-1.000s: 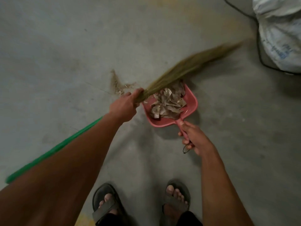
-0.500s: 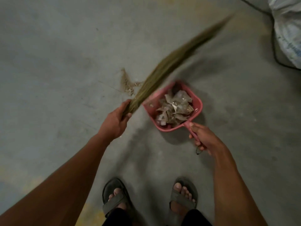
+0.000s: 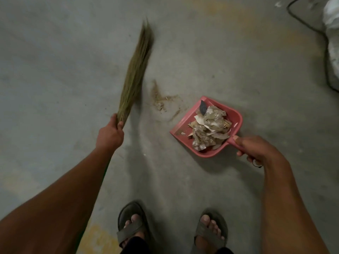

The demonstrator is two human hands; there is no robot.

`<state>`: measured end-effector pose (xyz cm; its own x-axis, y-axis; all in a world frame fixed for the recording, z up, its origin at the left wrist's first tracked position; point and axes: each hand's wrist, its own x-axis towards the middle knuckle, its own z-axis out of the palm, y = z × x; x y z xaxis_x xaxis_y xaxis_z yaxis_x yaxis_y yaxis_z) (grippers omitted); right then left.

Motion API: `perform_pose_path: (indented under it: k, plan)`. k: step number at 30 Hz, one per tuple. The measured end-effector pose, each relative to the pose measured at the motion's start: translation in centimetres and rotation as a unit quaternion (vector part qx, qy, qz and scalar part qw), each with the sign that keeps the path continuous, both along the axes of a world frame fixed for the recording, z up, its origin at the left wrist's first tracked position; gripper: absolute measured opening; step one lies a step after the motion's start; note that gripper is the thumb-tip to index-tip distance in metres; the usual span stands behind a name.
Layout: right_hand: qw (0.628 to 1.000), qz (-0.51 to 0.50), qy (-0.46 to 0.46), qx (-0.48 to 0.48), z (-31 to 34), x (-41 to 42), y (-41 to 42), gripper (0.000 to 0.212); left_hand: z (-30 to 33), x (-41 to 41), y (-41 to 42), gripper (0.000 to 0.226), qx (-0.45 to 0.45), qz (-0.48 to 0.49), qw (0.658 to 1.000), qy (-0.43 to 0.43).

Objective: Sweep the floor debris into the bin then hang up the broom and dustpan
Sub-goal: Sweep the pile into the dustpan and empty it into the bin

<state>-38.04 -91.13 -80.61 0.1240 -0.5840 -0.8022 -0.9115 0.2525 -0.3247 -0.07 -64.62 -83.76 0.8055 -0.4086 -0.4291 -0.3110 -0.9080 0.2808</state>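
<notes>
Grey concrete floor (image 3: 229, 52), yellowish stains. Dust smear (image 3: 161, 101) at centre. Black cable (image 3: 311, 28) and white sack (image 3: 333, 43) far right. Sandalled feet (image 3: 134, 226) at bottom.

Left hand (image 3: 110, 133) gripping, arm extended; right hand (image 3: 256, 151) apparently curled, gripping

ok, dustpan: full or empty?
Full. The dustpan holds a heap of crumpled paper scraps, carried by its handle in the right hand.
</notes>
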Motion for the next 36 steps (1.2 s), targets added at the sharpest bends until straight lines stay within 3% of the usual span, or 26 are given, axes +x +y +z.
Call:
perform_pose_path:
  k: [9, 14, 19, 26, 31, 36]
  plan:
    - [0.995, 0.057, 0.030, -0.076, -0.3, 2.4, -0.2, 0.046, -1.0, -3.9, 3.6, 0.057, 0.035, -0.194, 0.978, 0.069]
    - [0.987, 0.087, 0.075, -0.109, -0.9, 3.4, 0.9, 0.046, -0.5, -7.6, 4.2, 0.059, -0.043, -0.264, 0.956, 0.123]
    - [0.986, 0.105, 0.036, -0.123, -1.0, 0.8, 0.9, 0.047, 0.6, -9.7, 5.3, 0.059, -0.096, -0.297, 0.943, 0.116]
    - [0.987, 0.098, 0.036, -0.122, -1.4, -3.8, 2.0, 0.038, 1.1, -8.3, 6.1, 0.054, -0.137, -0.206, 0.966, 0.076]
    - [0.987, 0.095, 0.053, -0.114, -1.5, -6.7, 1.8, 0.035, -0.4, -7.3, 5.7, 0.055, -0.053, -0.133, 0.987, 0.074]
    - [0.988, 0.086, 0.067, -0.109, -1.8, -7.5, 1.4, 0.035, -1.6, -9.7, 5.1, 0.057, 0.003, -0.165, 0.980, 0.112]
